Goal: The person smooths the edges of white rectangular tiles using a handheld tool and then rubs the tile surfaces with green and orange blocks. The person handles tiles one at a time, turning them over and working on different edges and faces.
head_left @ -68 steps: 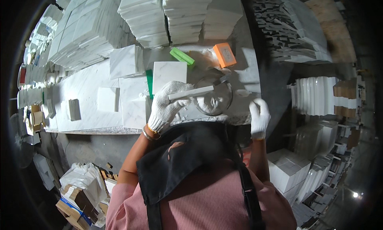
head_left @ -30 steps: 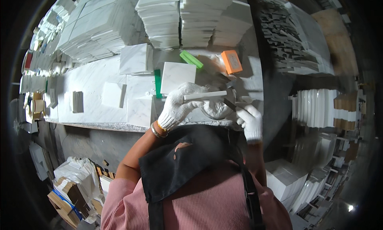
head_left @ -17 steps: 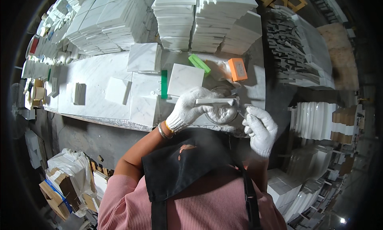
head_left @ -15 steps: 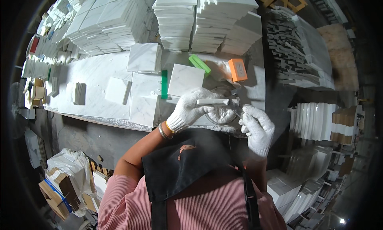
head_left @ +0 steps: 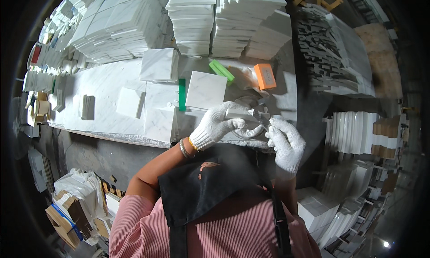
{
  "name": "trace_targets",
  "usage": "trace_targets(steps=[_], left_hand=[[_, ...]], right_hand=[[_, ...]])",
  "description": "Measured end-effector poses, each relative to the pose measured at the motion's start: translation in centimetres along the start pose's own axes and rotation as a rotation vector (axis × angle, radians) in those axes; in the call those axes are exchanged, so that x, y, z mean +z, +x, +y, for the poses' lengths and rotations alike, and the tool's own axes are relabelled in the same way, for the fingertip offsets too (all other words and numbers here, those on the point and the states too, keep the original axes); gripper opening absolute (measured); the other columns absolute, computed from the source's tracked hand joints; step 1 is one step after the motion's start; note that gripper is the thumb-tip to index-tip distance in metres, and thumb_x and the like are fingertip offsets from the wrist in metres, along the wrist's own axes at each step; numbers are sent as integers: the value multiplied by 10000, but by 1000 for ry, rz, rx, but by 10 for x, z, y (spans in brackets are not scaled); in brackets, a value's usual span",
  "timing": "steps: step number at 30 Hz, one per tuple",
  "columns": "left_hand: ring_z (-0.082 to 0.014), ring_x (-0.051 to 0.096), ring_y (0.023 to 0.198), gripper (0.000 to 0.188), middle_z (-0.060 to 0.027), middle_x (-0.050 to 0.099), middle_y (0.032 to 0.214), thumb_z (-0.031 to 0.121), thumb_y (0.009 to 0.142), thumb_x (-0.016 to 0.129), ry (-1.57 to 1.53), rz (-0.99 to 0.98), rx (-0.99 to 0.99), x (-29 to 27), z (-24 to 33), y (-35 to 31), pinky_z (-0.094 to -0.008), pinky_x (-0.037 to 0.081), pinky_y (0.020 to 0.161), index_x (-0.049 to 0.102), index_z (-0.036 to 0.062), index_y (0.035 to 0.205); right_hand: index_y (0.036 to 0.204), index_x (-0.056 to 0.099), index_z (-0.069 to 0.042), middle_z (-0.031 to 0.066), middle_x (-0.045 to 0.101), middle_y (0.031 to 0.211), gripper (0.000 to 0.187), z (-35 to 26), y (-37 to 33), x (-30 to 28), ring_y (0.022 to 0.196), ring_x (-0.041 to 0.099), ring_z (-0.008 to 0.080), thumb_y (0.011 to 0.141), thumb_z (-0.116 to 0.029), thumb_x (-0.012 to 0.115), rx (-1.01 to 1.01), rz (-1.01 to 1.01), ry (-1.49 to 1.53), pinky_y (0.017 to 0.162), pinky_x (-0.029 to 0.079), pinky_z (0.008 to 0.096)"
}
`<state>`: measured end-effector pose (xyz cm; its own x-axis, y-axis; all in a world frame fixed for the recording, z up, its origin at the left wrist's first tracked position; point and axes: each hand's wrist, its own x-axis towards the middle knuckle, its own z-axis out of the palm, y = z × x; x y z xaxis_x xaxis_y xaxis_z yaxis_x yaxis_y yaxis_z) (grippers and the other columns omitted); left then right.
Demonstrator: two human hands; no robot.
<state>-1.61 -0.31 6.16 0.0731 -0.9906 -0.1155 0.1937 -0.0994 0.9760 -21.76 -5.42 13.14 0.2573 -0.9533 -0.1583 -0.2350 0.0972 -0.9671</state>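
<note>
My left hand, in a white knitted glove, is closed around a small white stone tile, held up tilted above the table's front edge. My right hand, gloved the same way, pinches a small grey-bladed putty knife. The blade lies against the tile's right end. Below the tile, a round pale dish is partly covered by my hands. A square white marble tile lies just beyond my left hand.
A green block and an orange box lie behind the hands. A green strip sits left of the square tile. Tall tile stacks line the table's back. More tiles rest on the left part.
The tile has tipped, so more of its broad face shows. The putty knife's blade has shifted slightly left and up against the tile's end. Both hands keep their grip.
</note>
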Motion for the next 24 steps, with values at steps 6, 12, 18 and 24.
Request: trace_targets(steps=[6, 12, 18, 24], left_hand=[[-100, 600, 950, 345, -34, 686, 1030, 190, 901, 725, -73, -22, -88, 3, -3, 2, -277, 497, 859, 629, 21, 1187], [-96, 588, 935, 347, -17, 671, 1012, 234, 903, 729, -143, -30, -109, 5, -10, 3, -273, 484, 854, 631, 21, 1158], [-84, 580, 918, 335, -7, 662, 1002, 232, 899, 735, -169, -24, -140, 3, -19, 4, -260, 483, 835, 630, 18, 1134], [-79, 578, 912, 328, -5, 659, 998, 227, 904, 732, -227, -15, -158, 4, -17, 5, -256, 484, 826, 629, 20, 1136]], right_hand=[[1106, 697, 19, 99, 703, 959, 215, 6, 2, 0, 778, 651, 123, 901, -11, 639, -31, -19, -49, 644, 500, 233], [1115, 701, 16, 94, 703, 955, 220, 15, 3, 0, 790, 654, 127, 906, -17, 642, -45, 7, -71, 663, 505, 241], [1123, 701, 13, 89, 704, 956, 223, 18, 6, 2, 790, 655, 118, 908, -22, 650, -43, 5, -93, 664, 505, 232], [1123, 702, 10, 87, 706, 956, 223, 19, 6, -2, 779, 651, 110, 907, -13, 653, -64, 40, -105, 655, 502, 225]])
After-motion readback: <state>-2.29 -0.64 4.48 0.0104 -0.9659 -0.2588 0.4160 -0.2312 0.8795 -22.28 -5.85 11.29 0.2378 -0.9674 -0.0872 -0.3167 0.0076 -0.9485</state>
